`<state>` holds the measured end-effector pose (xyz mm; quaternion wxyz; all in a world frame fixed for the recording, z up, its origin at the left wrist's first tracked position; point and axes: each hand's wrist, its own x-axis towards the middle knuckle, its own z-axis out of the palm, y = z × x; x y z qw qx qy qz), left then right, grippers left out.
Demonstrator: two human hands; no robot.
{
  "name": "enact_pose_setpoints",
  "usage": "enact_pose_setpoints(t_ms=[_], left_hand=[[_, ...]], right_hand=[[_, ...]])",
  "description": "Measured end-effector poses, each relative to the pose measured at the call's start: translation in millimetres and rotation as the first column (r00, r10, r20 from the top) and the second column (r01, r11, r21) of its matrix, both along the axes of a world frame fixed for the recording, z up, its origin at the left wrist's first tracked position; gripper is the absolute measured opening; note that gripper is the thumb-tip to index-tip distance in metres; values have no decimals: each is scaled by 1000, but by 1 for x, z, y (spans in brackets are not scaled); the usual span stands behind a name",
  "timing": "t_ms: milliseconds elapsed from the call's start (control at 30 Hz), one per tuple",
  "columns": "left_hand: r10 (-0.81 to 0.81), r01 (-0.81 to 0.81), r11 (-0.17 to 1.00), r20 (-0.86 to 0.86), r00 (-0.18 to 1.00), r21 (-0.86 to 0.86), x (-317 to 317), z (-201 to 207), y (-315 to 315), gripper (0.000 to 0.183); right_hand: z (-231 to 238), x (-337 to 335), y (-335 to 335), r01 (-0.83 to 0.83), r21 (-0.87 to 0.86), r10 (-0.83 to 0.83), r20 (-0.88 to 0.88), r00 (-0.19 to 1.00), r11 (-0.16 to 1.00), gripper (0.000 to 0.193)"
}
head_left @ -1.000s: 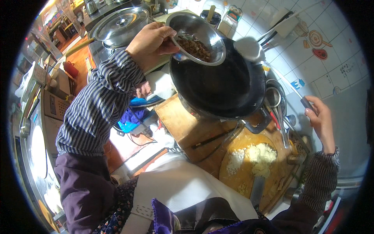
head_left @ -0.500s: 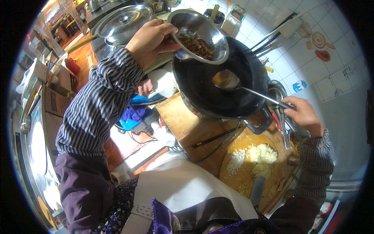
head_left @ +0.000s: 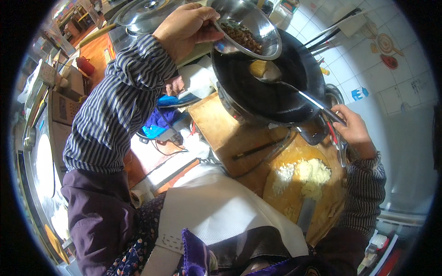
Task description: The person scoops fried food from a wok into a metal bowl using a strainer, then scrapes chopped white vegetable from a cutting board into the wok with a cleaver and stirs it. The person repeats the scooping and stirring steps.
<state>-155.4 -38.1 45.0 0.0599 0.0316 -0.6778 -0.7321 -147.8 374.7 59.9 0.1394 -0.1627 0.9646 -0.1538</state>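
Observation:
My left hand grips the rim of a shiny steel bowl, tilted over the wok's far left part. Brown chopped bits lie along its lower side. In my right hand is the dark handle of a metal ladle. The ladle's head, under the bowl's lip, shows a yellowish brown patch; I cannot tell whether it is food or a reflection. Beneath both stands a large black wok, with dark liquid or a glossy surface inside. Both hands are closed.
A round wooden board at near right carries chopped white and pale yellow bits and a cleaver blade. A lidded steel pot stands far left. The tiled wall borders the right side; tongs and utensils lie by the wok.
The view has shifted, so the wok and bowl sit higher and further right. The ladle's head has moved closer under the bowl's lip. Both hands keep their holds.

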Motion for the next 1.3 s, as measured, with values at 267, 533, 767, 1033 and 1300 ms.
enact_pose_setpoints(t_ms=[267,533,767,1033,1300], left_hand=[[-27,27,999,18,999,36,4,3,1,15],[-151,133,921,21,988,366,17,1,6,11],[-47,18,955,92,995,296,22,6,14,10],[-134,112,934,42,990,339,15,1,11,10],[-42,42,999,-1,999,29,-6,4,9,15]], right_hand=[[7,36,-17,-281,153,289,-786,547,947,21],[-121,112,-102,-585,-43,577,-124,807,810,50],[-219,67,-142,-385,417,529,-319,786,823,53],[-202,82,-163,-274,590,474,-214,854,759,54],[-24,79,-87,-500,-11,410,-555,723,866,17]])
